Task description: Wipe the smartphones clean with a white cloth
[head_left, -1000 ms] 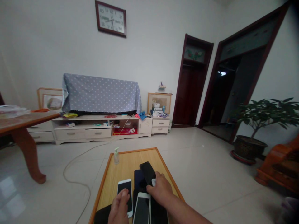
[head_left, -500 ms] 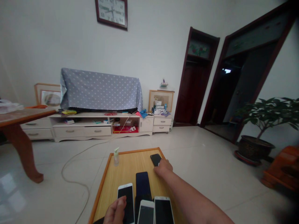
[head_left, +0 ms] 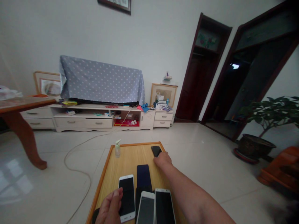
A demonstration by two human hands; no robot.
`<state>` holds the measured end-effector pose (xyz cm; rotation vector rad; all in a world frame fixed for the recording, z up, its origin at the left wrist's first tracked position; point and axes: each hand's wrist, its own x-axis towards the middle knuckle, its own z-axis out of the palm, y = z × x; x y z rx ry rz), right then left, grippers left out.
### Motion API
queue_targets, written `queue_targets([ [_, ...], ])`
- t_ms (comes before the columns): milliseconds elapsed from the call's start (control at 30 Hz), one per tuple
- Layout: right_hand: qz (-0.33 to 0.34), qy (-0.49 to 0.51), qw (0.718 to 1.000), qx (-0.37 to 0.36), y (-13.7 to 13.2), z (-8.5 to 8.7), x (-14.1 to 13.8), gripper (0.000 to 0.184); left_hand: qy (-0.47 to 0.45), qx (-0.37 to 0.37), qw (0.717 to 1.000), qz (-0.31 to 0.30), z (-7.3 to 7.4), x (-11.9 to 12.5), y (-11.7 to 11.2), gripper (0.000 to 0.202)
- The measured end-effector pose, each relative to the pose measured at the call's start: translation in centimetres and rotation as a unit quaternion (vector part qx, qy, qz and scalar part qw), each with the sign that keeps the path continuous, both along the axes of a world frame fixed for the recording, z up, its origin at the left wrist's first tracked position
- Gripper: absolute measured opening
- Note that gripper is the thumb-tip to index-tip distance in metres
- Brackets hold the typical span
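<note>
At the far right corner of the low wooden table [head_left: 128, 161], my right hand [head_left: 163, 159] is closed on the near end of a black phone [head_left: 156, 151]. My left hand [head_left: 109, 205] is closed beside a white phone with a dark screen [head_left: 127, 196], its thumb and fingertips pressed together over the phone's left edge. Whatever those fingers may hold is hidden. A dark blue phone [head_left: 143, 175] lies in the middle. Nearer me are a smaller white phone [head_left: 146, 208] and a larger white-framed phone [head_left: 164, 207]. A dark object beneath them is mostly covered.
A pump bottle [head_left: 117, 149] stands at the table's far left corner. A pale cable [head_left: 77, 170] runs across the floor to a long white cabinet [head_left: 81, 122]. To the left is a wooden table with a curved leg [head_left: 32, 146]; a potted plant [head_left: 257, 147] stands at the right.
The view has tipped downward, so the room sits higher in the picture. My left hand has shifted slightly left and toward me, uncovering more of the white phone. My right hand stays at the black phone.
</note>
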<state>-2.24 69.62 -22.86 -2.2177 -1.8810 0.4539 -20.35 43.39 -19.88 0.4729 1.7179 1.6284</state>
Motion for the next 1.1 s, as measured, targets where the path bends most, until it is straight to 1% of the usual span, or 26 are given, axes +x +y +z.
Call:
queue_targets([
  [67, 0.001, 0.004, 1.0, 0.003, -0.3, 0.1, 0.0, 0.033, 0.008, 0.008, 1.0, -0.004, 0.4, 0.3, -0.1, 0.039],
  [167, 0.003, 0.014, 1.0, 0.008, -0.9, 0.3, 0.1, 0.033, -0.019, 0.008, 1.0, -0.002, 1.2, 0.8, -0.3, 0.042],
  [267, 0.001, 0.035, 0.999, 0.015, -1.6, 0.4, 0.4, 0.04, -0.044, 0.019, 0.999, 0.004, 1.9, 1.6, -0.7, 0.041],
  [333, -0.003, 0.06, 0.998, 0.025, -2.0, 0.4, 0.7, 0.048, -0.049, 0.034, 0.998, 0.006, 1.9, 2.1, -0.9, 0.04],
  [400, -0.01, 0.094, 0.995, 0.042, -2.7, 0.7, 1.0, 0.054, -0.051, 0.044, 0.998, -0.001, 1.5, 2.4, -1.1, 0.041],
  [533, -0.023, 0.191, 0.978, 0.078, -4.9, 1.6, 1.6, 0.056, -0.029, 0.045, 0.998, -0.032, 0.7, 2.7, -1.6, 0.045],
  [667, -0.035, 0.326, 0.942, 0.073, -8.6, 2.2, 2.0, 0.047, 0.051, 0.022, 0.993, -0.1, 0.6, 3.5, -2.0, 0.048],
  [800, -0.056, 0.456, 0.887, 0.043, -13.4, 2.4, 2.8, 0.042, 0.123, -0.005, 0.98, -0.157, 0.0, 5.0, -2.1, 0.055],
  [867, -0.066, 0.512, 0.856, 0.024, -16.1, 2.6, 3.8, 0.041, 0.192, -0.02, 0.961, -0.2, -0.6, 5.9, -2.4, 0.061],
  [967, -0.077, 0.58, 0.811, -0.008, -20.2, 2.9, 5.5, 0.041, 0.311, -0.043, 0.916, -0.25, -1.1, 7.1, -3.4, 0.061],
  [1033, -0.085, 0.609, 0.788, -0.032, -22.6, 3.0, 6.6, 0.041, 0.379, -0.063, 0.885, -0.263, -1.0, 7.9, -4.2, 0.062],
  [1100, -0.088, 0.627, 0.772, -0.052, -24.4, 3.0, 7.3, 0.039, 0.431, -0.084, 0.856, -0.271, -0.7, 8.7, -5.0, 0.067],
])
